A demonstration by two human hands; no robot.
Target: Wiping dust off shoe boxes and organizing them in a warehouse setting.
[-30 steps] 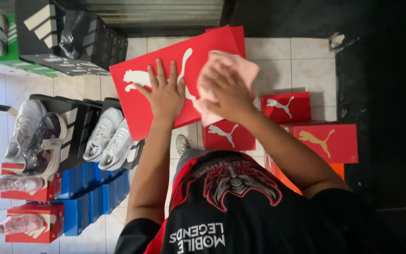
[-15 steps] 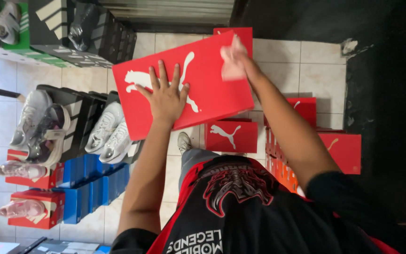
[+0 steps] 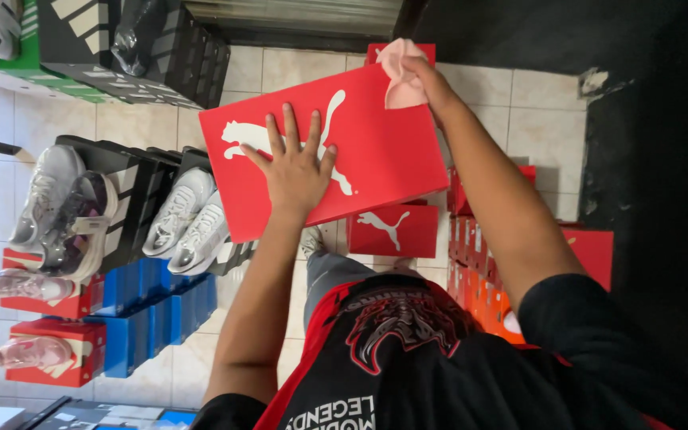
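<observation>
Though broad, the red shoe box (image 3: 376,151), held tilted above the tiled floor (image 3: 280,72), looks light, stiff cardboard, best gripped by its edges; left hand (image 3: 296,171) lies flat, fingers spread; right hand (image 3: 431,80) pinches a soft pink cloth (image 3: 402,76) at its far corner.

Single view only, worn on the head, aimed steeply down over the wearer's own chest and both forearms. Sat close: red box lid (image 3: 360,155) and the two hands filled the middle of the frame. Picture appeared turned, tiled floor (image 3: 543,103) running toward the top edge, shoe display (image 3: 81,215) along the left. No second view, so no shared ground.
</observation>
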